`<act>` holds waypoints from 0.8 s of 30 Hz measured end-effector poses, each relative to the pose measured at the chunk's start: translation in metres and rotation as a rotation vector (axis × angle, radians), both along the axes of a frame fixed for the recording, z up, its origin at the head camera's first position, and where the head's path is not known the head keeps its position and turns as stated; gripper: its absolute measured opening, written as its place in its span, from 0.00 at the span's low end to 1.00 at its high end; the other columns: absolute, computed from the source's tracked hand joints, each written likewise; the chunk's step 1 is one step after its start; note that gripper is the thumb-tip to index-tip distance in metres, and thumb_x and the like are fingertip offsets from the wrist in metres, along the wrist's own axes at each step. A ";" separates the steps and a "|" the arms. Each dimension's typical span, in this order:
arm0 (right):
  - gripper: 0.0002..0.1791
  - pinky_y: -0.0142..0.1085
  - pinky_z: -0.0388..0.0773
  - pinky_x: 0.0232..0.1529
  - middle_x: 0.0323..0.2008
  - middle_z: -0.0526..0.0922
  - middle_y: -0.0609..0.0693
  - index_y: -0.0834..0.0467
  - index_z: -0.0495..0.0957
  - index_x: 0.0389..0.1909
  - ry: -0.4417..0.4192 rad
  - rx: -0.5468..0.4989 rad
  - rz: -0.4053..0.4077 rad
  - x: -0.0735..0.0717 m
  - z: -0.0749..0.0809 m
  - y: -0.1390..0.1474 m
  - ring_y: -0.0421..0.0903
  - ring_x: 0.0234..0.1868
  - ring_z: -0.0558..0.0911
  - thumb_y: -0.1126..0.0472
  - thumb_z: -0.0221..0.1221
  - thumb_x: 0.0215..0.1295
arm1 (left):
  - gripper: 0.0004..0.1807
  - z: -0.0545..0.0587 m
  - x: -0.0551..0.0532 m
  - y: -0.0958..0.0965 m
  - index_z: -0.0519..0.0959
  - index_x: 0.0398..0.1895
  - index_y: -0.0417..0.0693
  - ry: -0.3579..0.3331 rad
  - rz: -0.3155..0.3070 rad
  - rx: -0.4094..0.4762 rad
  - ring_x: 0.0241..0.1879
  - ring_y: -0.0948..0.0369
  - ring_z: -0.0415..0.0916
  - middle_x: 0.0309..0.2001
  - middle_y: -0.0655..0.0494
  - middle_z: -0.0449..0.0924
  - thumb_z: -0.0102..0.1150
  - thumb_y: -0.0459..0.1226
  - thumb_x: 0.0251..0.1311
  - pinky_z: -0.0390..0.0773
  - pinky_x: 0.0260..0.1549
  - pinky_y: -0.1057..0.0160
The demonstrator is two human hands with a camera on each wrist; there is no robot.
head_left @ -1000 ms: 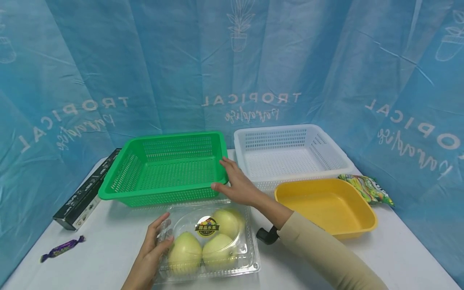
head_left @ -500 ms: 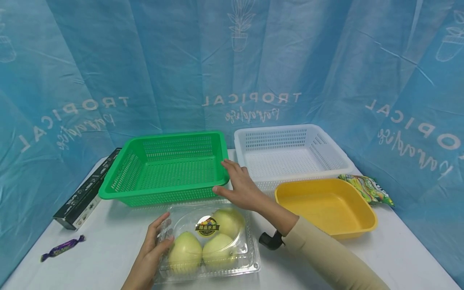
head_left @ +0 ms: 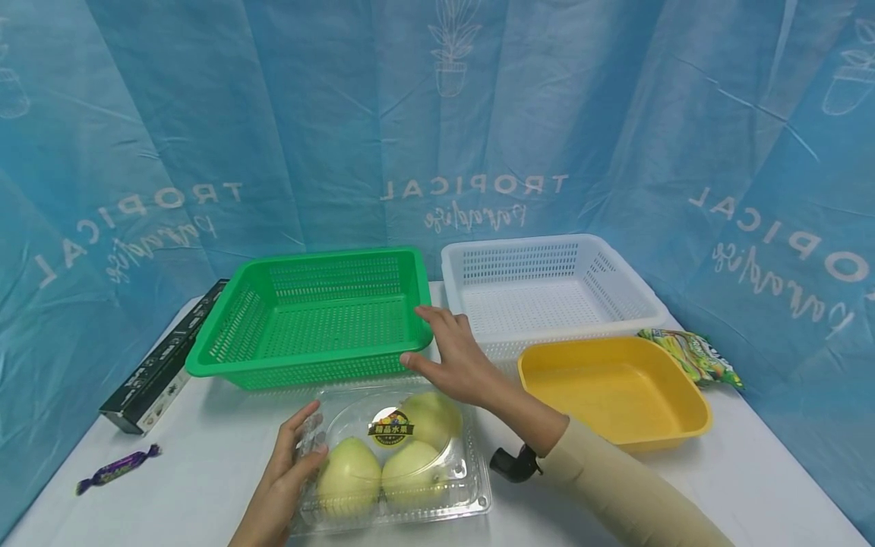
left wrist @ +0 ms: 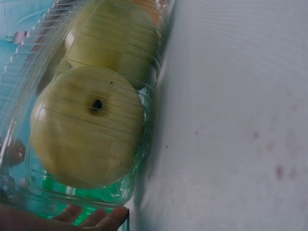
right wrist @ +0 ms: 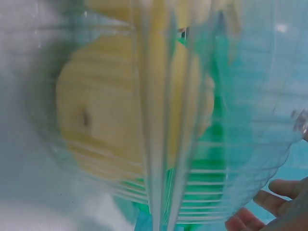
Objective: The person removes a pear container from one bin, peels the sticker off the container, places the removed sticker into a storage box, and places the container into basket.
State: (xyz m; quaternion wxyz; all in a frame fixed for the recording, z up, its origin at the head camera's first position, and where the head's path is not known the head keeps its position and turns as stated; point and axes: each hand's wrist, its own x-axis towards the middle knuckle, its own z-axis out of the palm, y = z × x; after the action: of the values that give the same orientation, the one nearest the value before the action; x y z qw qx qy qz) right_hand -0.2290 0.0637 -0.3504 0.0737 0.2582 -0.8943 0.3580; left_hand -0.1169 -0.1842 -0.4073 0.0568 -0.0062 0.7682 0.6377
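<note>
A clear plastic fruit clamshell box (head_left: 451, 516) with a ribbed edge and a round label (head_left: 391, 427) lies at the front middle in the head view. Three pale yellow-green pears (head_left: 350, 477) show through its lid. My left hand (head_left: 276, 471) holds the box's left end, thumb on the near side and fingers towards the far corner. In the left wrist view, its fingertips (left wrist: 113, 219) lie against the end of the box. My right hand (head_left: 454, 361) hovers by the box's far right corner with its fingers spread. In the right wrist view, its fingers (right wrist: 274, 202) appear beside the plastic.
Behind the box stand a green basket (head_left: 301, 361) and a white basket (head_left: 567, 334). A yellow tub (head_left: 608, 395) and a green snack bag (head_left: 693, 357) are at right. At left lie a long black box (head_left: 160, 361) and a purple-wrapped candy (head_left: 118, 469).
My right hand and forearm have shifted slightly to the right and nearer. My left hand and the box have stayed in place.
</note>
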 end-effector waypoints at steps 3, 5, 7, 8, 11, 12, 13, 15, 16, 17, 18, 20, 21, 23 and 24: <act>0.38 0.53 0.66 0.61 0.71 0.58 0.51 0.51 0.55 0.71 0.002 -0.020 0.011 0.003 0.001 0.000 0.54 0.63 0.61 0.44 0.57 0.64 | 0.33 0.001 0.000 0.000 0.44 0.73 0.59 -0.001 0.003 -0.002 0.72 0.35 0.23 0.74 0.39 0.35 0.43 0.39 0.70 0.35 0.57 0.22; 0.38 0.53 0.66 0.61 0.71 0.58 0.51 0.51 0.55 0.71 0.004 -0.030 0.018 0.005 0.001 0.000 0.53 0.63 0.62 0.45 0.57 0.63 | 0.33 0.001 0.001 0.001 0.44 0.73 0.60 0.000 0.005 -0.003 0.72 0.35 0.23 0.74 0.39 0.35 0.44 0.39 0.70 0.36 0.57 0.22; 0.38 0.53 0.66 0.61 0.70 0.59 0.51 0.51 0.55 0.71 0.003 -0.036 0.025 0.006 0.001 0.000 0.53 0.63 0.62 0.45 0.57 0.63 | 0.33 0.002 0.001 0.001 0.44 0.73 0.60 0.001 0.005 -0.001 0.72 0.34 0.24 0.74 0.39 0.36 0.44 0.39 0.70 0.36 0.57 0.22; 0.39 0.53 0.66 0.61 0.70 0.59 0.51 0.51 0.55 0.71 0.002 -0.040 0.028 0.007 0.001 0.000 0.52 0.63 0.62 0.45 0.58 0.63 | 0.33 0.002 0.001 0.001 0.44 0.73 0.60 0.002 0.004 0.000 0.72 0.34 0.24 0.74 0.39 0.36 0.44 0.40 0.70 0.36 0.57 0.22; 0.39 0.53 0.67 0.61 0.70 0.60 0.51 0.51 0.55 0.71 -0.002 -0.054 0.040 0.011 0.000 -0.001 0.51 0.63 0.62 0.46 0.58 0.63 | 0.33 0.001 0.001 0.000 0.44 0.73 0.59 0.005 0.001 0.005 0.72 0.34 0.24 0.74 0.39 0.36 0.44 0.40 0.70 0.36 0.57 0.22; 0.39 0.53 0.67 0.61 0.70 0.60 0.51 0.51 0.55 0.71 -0.004 -0.055 0.043 0.012 0.000 -0.001 0.51 0.63 0.62 0.45 0.58 0.63 | 0.33 0.001 0.001 0.000 0.44 0.73 0.59 0.006 0.000 0.005 0.72 0.34 0.24 0.74 0.39 0.36 0.44 0.40 0.70 0.36 0.57 0.22; 0.39 0.53 0.67 0.61 0.70 0.60 0.51 0.52 0.55 0.71 -0.003 -0.060 0.050 0.013 0.000 -0.002 0.51 0.63 0.62 0.46 0.58 0.62 | 0.33 0.001 0.001 0.000 0.44 0.73 0.59 0.006 0.001 0.004 0.72 0.34 0.24 0.74 0.39 0.36 0.44 0.40 0.70 0.37 0.57 0.22; 0.39 0.53 0.67 0.61 0.69 0.61 0.51 0.52 0.55 0.71 -0.003 -0.063 0.060 0.015 0.000 -0.003 0.52 0.63 0.62 0.46 0.58 0.62 | 0.33 0.001 0.001 0.000 0.44 0.73 0.58 0.003 0.002 0.001 0.72 0.34 0.24 0.74 0.39 0.36 0.44 0.40 0.70 0.37 0.57 0.22; 0.39 0.53 0.67 0.61 0.69 0.61 0.51 0.52 0.55 0.71 -0.002 -0.063 0.063 0.016 0.000 -0.003 0.51 0.63 0.62 0.46 0.58 0.62 | 0.33 0.001 0.001 0.000 0.44 0.73 0.58 0.002 0.004 -0.001 0.72 0.34 0.24 0.74 0.39 0.36 0.44 0.40 0.70 0.37 0.57 0.22; 0.39 0.53 0.67 0.61 0.69 0.61 0.51 0.52 0.55 0.71 -0.002 -0.063 0.066 0.017 0.000 -0.003 0.51 0.63 0.62 0.46 0.58 0.62 | 0.33 0.002 0.001 0.000 0.44 0.73 0.58 0.003 0.004 -0.003 0.72 0.34 0.24 0.73 0.38 0.36 0.44 0.39 0.70 0.37 0.57 0.22; 0.39 0.53 0.67 0.61 0.69 0.61 0.51 0.52 0.55 0.71 -0.002 -0.064 0.066 0.018 0.000 -0.003 0.51 0.63 0.63 0.46 0.59 0.62 | 0.33 0.002 0.001 0.000 0.44 0.73 0.58 0.003 0.005 -0.005 0.72 0.34 0.25 0.73 0.38 0.36 0.44 0.39 0.70 0.37 0.57 0.22; 0.39 0.52 0.67 0.61 0.69 0.61 0.51 0.51 0.55 0.71 -0.006 -0.068 0.068 0.020 0.000 -0.003 0.51 0.63 0.63 0.46 0.59 0.62 | 0.33 0.001 0.002 0.000 0.43 0.73 0.58 0.003 0.006 -0.008 0.72 0.33 0.25 0.73 0.38 0.36 0.43 0.39 0.70 0.38 0.57 0.22; 0.39 0.52 0.67 0.61 0.69 0.62 0.50 0.51 0.55 0.71 -0.008 -0.068 0.067 0.020 0.000 -0.003 0.51 0.63 0.63 0.46 0.59 0.62 | 0.33 0.001 0.002 0.000 0.43 0.73 0.58 0.003 0.006 -0.009 0.72 0.33 0.25 0.73 0.37 0.36 0.43 0.39 0.70 0.38 0.57 0.22; 0.39 0.52 0.66 0.62 0.69 0.62 0.50 0.51 0.56 0.71 -0.019 -0.070 0.069 0.022 0.000 -0.003 0.50 0.64 0.62 0.47 0.59 0.62 | 0.33 0.000 0.002 0.000 0.43 0.74 0.57 0.006 0.005 -0.010 0.71 0.32 0.25 0.73 0.37 0.35 0.43 0.38 0.70 0.39 0.57 0.22; 0.39 0.52 0.66 0.62 0.69 0.62 0.50 0.51 0.56 0.71 -0.026 -0.069 0.071 0.023 0.000 -0.003 0.50 0.64 0.62 0.47 0.59 0.62 | 0.33 0.000 0.002 0.000 0.43 0.74 0.57 0.007 0.006 -0.012 0.71 0.32 0.26 0.73 0.36 0.35 0.43 0.38 0.70 0.39 0.57 0.22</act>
State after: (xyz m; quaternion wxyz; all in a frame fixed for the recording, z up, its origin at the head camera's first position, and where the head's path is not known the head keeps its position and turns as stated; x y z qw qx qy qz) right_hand -0.2057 0.0608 -0.3508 0.0584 0.2826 -0.8724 0.3945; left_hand -0.1153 -0.1846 -0.4071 0.0522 -0.0063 0.7721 0.6333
